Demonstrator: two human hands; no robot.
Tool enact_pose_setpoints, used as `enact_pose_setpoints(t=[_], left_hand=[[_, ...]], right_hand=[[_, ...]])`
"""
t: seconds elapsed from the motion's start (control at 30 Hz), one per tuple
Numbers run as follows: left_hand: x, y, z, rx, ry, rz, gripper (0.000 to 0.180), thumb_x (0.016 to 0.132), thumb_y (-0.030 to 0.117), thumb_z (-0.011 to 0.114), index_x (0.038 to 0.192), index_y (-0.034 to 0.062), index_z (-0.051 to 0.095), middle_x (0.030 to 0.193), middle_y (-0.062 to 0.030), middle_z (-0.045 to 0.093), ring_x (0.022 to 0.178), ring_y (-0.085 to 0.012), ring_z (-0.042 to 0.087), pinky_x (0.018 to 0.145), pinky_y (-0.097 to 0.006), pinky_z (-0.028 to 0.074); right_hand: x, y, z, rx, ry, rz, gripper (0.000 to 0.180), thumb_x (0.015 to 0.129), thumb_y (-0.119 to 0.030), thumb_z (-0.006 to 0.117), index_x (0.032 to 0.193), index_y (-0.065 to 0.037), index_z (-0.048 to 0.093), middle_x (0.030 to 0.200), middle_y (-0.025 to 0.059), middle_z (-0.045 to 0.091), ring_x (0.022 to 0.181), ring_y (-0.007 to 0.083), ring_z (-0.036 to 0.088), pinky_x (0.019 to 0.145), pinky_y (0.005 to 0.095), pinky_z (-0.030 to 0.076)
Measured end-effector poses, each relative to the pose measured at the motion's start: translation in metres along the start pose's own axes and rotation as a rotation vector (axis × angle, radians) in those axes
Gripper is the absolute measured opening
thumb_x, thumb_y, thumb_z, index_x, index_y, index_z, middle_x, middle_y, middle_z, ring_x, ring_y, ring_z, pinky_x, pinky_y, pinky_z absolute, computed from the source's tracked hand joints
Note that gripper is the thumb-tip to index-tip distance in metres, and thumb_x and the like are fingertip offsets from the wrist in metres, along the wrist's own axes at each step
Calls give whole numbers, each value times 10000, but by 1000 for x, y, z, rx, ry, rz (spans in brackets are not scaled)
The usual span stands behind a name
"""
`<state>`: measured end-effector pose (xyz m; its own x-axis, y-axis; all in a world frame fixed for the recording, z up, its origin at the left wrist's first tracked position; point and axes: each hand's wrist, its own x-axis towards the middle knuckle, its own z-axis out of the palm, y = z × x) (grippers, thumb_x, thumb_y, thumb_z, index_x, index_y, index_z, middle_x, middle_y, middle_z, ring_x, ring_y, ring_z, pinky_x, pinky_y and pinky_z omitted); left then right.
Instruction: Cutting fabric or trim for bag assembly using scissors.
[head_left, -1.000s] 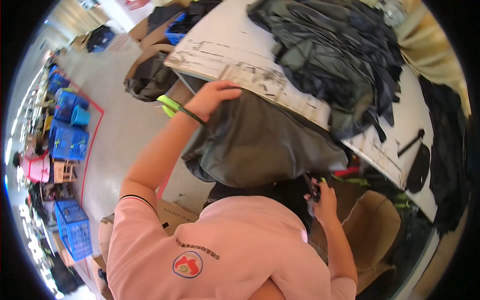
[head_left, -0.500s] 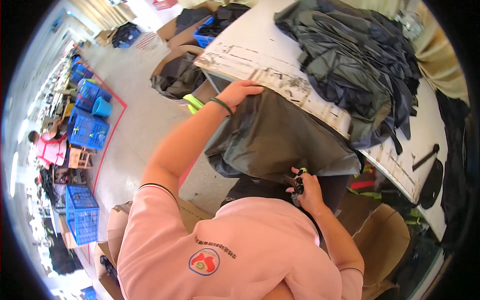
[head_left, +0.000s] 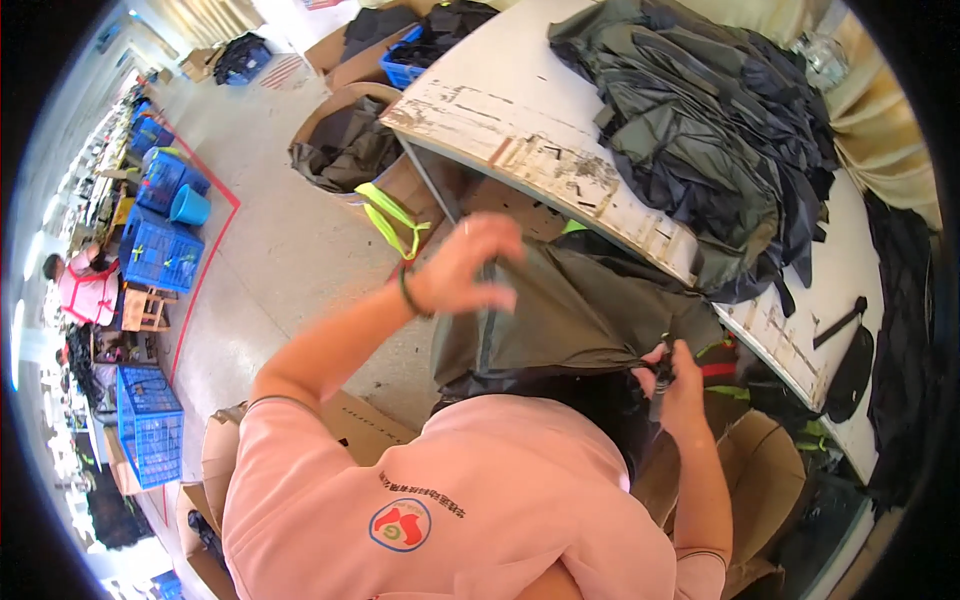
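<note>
A dark olive, coated fabric piece [head_left: 570,310] with seams hangs over my lap, against the table's near edge. My left hand [head_left: 472,265] is raised over its left part, fingers spread and curved, holding nothing. At the fabric's right end, my right hand [head_left: 680,390] is closed round small dark snips [head_left: 660,372] with a metal part. Its thumb and fingertips also meet the fabric edge, which is drawn into folds there. The palm hides most of the snips.
A worn white table [head_left: 540,110] carries a large heap of dark fabric pieces [head_left: 700,150]. Cardboard boxes [head_left: 765,460] stand close by my lap. Bright yellow-green strips [head_left: 392,222] hang over a round carton [head_left: 300,165]. Blue crates [head_left: 150,425] and a seated person [head_left: 85,290] are farther left.
My left hand has let go of the fabric's upper corner and come down, opening. My right hand has moved right with the snips to the fabric's right end, pulling folds into it.
</note>
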<state>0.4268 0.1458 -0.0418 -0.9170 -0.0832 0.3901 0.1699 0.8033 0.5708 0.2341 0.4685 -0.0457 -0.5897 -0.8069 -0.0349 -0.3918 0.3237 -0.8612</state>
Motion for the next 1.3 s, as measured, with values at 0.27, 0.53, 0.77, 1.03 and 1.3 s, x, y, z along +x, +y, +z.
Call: enact_pose_setpoints(t=[0.27,0.53,0.77,1.03,1.3], left_hand=[[-59,60,79,-4,-140,-6,330,755,212,751,1024,107,593,1209,-119,525,1179,-306,467,1045,-498,319],[-28,62,66,-759,-247,-450,162,826,28,642,985,32,610,922,-42,636,885,-154,598,830,-288,466],[-1,66,52,-1186,-327,-650,162,860,-4,629,1020,17,611,921,25,620,834,-39,546,751,-206,447],[5,71,51,-1194,-391,-629,183,840,31,659,1019,39,621,862,55,577,781,-19,496,704,-197,422],[9,72,53,-1165,-412,-614,173,842,48,658,1011,28,628,836,49,589,741,-19,503,676,-193,422]], right_hand=[[-16,-31,-68,-159,66,90,249,753,13,722,878,-17,509,742,35,585,697,95,502,656,250,447],[-38,-21,-93,-607,-196,236,370,598,-5,736,906,-33,533,814,170,617,795,377,580,701,417,461],[-11,-66,-66,-657,-251,-197,516,544,-287,837,905,-51,554,784,121,589,778,333,557,700,403,379],[14,-68,-51,-728,-335,-398,532,514,-276,843,894,-62,538,745,56,565,767,266,547,711,357,356],[22,-69,-55,-670,-454,-348,423,571,-255,786,861,-64,545,792,85,594,797,275,565,726,364,375]])
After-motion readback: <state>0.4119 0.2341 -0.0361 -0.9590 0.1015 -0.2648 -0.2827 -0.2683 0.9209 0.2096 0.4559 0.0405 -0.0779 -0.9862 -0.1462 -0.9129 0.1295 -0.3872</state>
